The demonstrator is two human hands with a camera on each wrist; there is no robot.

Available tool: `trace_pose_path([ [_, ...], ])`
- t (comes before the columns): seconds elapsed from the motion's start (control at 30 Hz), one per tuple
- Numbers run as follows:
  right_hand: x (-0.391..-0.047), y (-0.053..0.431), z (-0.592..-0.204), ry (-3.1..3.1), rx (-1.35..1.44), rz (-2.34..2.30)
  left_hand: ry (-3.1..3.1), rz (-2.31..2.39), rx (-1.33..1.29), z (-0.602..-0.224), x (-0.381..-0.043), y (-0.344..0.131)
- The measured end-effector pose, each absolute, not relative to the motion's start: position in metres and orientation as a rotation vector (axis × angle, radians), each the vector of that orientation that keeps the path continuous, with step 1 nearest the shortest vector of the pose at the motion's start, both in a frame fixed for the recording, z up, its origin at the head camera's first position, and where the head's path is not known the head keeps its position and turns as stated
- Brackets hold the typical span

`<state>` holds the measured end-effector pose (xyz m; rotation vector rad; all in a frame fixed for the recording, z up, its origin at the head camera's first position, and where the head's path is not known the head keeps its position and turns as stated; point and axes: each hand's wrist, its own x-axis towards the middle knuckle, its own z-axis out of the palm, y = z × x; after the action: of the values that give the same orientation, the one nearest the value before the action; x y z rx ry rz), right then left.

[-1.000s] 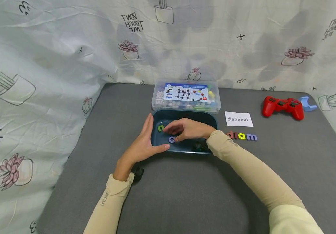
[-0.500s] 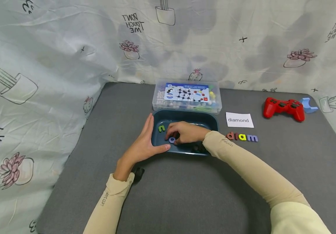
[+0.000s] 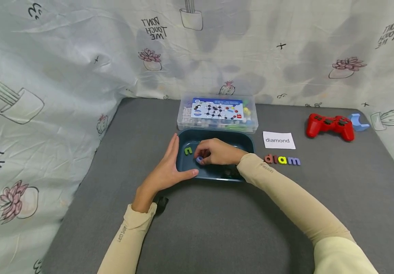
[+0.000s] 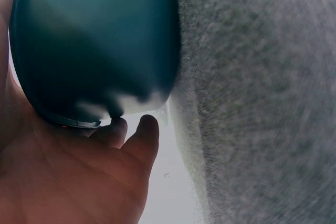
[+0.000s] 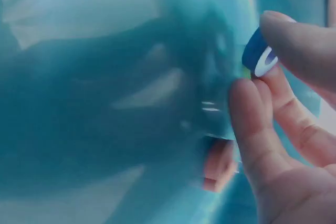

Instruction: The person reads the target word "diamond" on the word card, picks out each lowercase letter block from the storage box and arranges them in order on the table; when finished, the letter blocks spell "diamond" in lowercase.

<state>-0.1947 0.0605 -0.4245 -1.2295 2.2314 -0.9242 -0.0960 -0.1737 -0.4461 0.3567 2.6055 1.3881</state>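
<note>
In the head view a dark teal tray (image 3: 214, 177) stands on the grey table. My right hand (image 3: 219, 151) reaches into it and pinches a purple letter o (image 3: 198, 160) between thumb and fingertips. The right wrist view gives the letter o (image 5: 258, 53) as a small ring tilted on edge. A green letter n (image 3: 188, 151) lies in the tray to its left. My left hand (image 3: 164, 171) rests against the tray's left end, fingers straight along the outside and thumb at the front rim. The left wrist view has the tray (image 4: 100, 40) close against the palm.
Behind the tray stands a clear plastic box (image 3: 217, 123) of small parts. To the right lie a white "diamond" card (image 3: 279, 140) and the letters d, i, a, m (image 3: 282, 160). Farther right are a red game controller (image 3: 330, 125) and a blue holder (image 3: 358, 122).
My right fingers have closed on the purple letter o and raised it slightly from the tray's floor. The left hand keeps its place at the tray.
</note>
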Motion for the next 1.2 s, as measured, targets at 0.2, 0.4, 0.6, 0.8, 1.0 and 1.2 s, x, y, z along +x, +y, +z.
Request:
trace_pose_path([
  [0.2,-0.185,0.069,-0.415,2.259,-1.209,-1.068,2.610,1.376,0.343,-0.447,-0.095,-0.173],
  [0.4,-0.179,0.089,-0.402,2.330,-1.166,-1.183,2.630,1.357,0.343,-0.450,-0.095,-0.172],
  [0.6,-0.175,0.115,-0.388,2.417,-1.093,-1.255,2.636,1.350,0.318,-0.448,-0.094,-0.170],
  [0.8,-0.171,0.141,-0.382,2.454,-1.002,-1.315,2.638,1.345,0.308,-0.448,-0.094,-0.170],
  [1.0,-0.167,0.159,-0.381,2.517,-0.918,-1.314,2.632,1.353,0.314,-0.449,-0.094,-0.171],
  [1.2,-0.164,0.177,-0.384,2.582,-0.854,-1.279,2.633,1.353,0.320,-0.449,-0.094,-0.170],
])
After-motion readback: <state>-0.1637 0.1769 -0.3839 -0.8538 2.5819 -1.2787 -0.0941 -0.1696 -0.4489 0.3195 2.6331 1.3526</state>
